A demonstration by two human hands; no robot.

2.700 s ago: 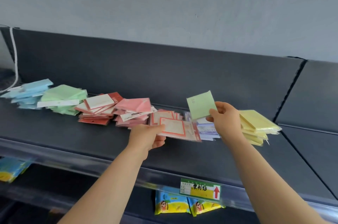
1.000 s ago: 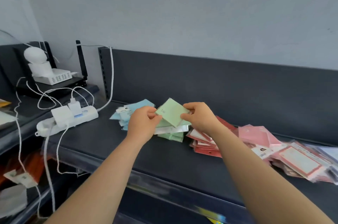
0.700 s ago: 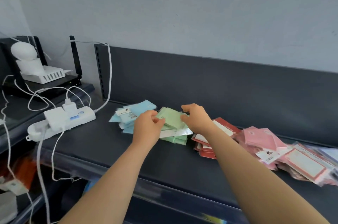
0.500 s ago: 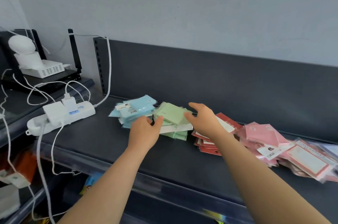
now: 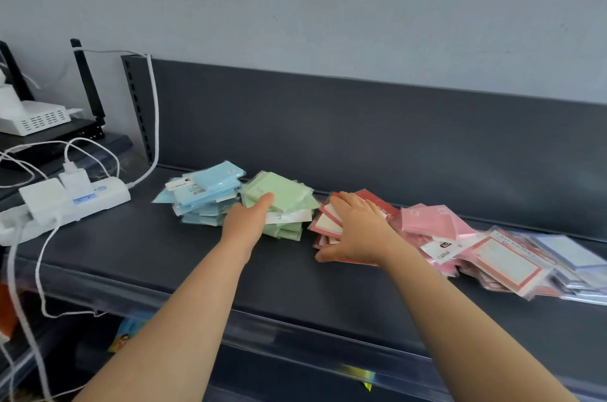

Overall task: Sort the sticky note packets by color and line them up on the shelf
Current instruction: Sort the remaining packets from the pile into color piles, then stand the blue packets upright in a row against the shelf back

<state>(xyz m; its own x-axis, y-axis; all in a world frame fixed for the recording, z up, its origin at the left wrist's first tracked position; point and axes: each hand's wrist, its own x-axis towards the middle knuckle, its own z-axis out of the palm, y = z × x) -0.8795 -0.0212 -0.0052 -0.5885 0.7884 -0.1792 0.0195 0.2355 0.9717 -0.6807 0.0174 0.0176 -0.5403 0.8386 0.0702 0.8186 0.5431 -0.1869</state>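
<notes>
My left hand (image 5: 249, 221) lies flat with straight fingers, tips touching the top of the green pile (image 5: 284, 194). It holds nothing. My right hand (image 5: 358, 232) is spread flat on the red pile (image 5: 325, 225), thumb by the front edge, gripping nothing. The piles run side to side along the shelf (image 5: 147, 247): blue pile (image 5: 207, 193), green, red, pink pile (image 5: 430, 221). I think the red pile needs tidying next. It sits right under my right hand, so that hand is nearer.
</notes>
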